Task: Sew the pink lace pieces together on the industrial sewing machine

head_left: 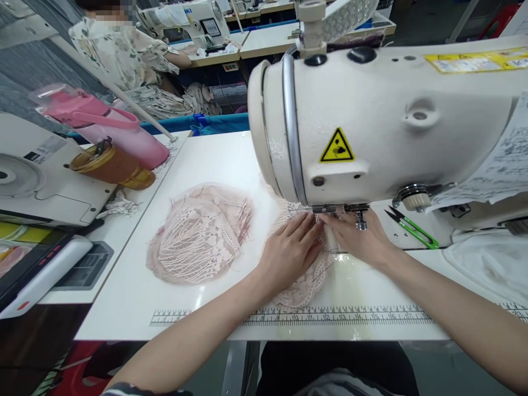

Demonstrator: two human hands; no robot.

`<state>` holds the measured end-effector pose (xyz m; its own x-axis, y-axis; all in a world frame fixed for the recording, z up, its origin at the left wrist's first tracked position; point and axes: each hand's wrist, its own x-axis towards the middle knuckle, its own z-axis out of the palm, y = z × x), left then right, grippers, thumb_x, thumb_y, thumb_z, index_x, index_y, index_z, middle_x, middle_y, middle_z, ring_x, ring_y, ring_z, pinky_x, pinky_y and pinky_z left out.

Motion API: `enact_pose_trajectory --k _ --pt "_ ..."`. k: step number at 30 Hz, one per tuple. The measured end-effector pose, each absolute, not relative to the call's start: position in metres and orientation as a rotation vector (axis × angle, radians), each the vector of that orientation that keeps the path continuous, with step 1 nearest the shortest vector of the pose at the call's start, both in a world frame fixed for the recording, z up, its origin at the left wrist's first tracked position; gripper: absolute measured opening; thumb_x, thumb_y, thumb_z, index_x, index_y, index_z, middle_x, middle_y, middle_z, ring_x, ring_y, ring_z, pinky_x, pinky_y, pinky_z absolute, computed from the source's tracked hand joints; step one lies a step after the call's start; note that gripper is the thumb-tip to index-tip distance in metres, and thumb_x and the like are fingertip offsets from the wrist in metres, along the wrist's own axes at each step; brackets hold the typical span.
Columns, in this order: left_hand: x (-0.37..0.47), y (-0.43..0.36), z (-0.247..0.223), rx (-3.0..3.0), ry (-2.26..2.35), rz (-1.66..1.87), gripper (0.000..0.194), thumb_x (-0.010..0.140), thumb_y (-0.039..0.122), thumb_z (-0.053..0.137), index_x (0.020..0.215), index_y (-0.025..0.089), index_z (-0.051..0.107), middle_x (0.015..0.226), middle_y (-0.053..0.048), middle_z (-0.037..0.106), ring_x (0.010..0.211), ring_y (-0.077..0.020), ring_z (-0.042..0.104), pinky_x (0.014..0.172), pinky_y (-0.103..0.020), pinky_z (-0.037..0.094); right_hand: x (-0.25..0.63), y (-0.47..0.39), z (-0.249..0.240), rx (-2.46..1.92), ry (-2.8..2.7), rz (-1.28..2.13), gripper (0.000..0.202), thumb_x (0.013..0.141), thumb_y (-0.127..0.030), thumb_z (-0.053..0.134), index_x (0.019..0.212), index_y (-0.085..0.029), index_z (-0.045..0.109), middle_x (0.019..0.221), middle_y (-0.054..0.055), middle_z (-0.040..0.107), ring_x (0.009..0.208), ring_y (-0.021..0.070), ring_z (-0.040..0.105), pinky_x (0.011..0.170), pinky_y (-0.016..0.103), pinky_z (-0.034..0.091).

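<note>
Across our white table (223, 159), the lace piece (303, 289) lies partly beneath the sewing machine (371, 126), near the front-edge ruler (371, 316). Our left hand (284, 253) rests flat on it; our right hand (361, 234), fingers extended, touches its right side. Open tabletop borders the lace pile (198, 236) leftward.

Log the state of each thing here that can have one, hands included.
Left hand: flat on the lace, fingers together.
Right hand: resting beside it, fingertips on the lace.
Pale pink lace piece under the hands: spread on the table.
Pale pink lace piece at left: lying loose, threads trailing.
Green-handled snips: lying down, blades apart.
Amber cup: open-topped, holding something dark.
White sewing machine: running or stopped, cannot tell.
</note>
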<state>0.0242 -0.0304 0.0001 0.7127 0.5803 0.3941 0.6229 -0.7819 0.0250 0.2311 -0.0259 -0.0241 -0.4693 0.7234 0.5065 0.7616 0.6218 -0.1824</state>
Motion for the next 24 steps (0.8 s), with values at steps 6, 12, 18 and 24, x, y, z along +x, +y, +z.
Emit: enact_pose_trajectory --k 6,12,18,24 --pt "0.024 -0.03 -0.001 -2.768 -0.96 -0.581 0.039 0.097 0.033 0.051 0.127 0.009 0.06 0.13 -0.015 0.063 0.123 -0.0282 0.059 0.1 -0.042 0.053 0.226 -0.034 -0.006 -1.244 -2.322 -0.39 0.027 0.09 -0.005 0.043 0.097 -0.019 0.065 0.096 0.001 0.075 0.078 0.016 0.067 0.066 0.032 0.04" --pt "0.023 -0.041 0.026 -2.732 -0.851 -0.643 0.019 0.094 0.025 0.058 0.107 0.014 0.065 0.112 -0.008 0.072 0.103 -0.0219 0.067 0.09 -0.037 0.053 0.226 -0.038 -0.002 -0.924 -2.311 -0.458 0.025 0.083 0.001 0.045 0.079 -0.018 0.061 0.084 -0.001 0.072 0.075 0.0116 0.061 0.058 0.026 0.035" --pt "-0.004 -0.077 0.049 -2.822 -0.198 -0.413 0.01 0.091 0.022 0.061 0.084 0.016 0.064 0.088 -0.002 0.071 0.083 -0.0151 0.064 0.065 -0.028 0.047 0.23 -0.041 -0.01 -0.643 -2.428 -0.189 0.022 0.082 0.0 0.049 0.074 -0.017 0.062 0.076 -0.002 0.07 0.076 0.0121 0.06 0.053 0.024 0.04" --pt "-0.03 -0.107 0.027 -2.749 -0.335 -0.343 0.012 0.091 0.012 0.054 0.091 0.012 0.066 0.096 -0.008 0.07 0.09 -0.0194 0.064 0.062 -0.029 0.049 0.231 -0.042 -0.013 -0.663 -2.471 -0.109 0.03 0.079 0.004 0.043 0.079 -0.017 0.065 0.082 0.0 0.072 0.075 0.0127 0.06 0.054 0.024 0.044"
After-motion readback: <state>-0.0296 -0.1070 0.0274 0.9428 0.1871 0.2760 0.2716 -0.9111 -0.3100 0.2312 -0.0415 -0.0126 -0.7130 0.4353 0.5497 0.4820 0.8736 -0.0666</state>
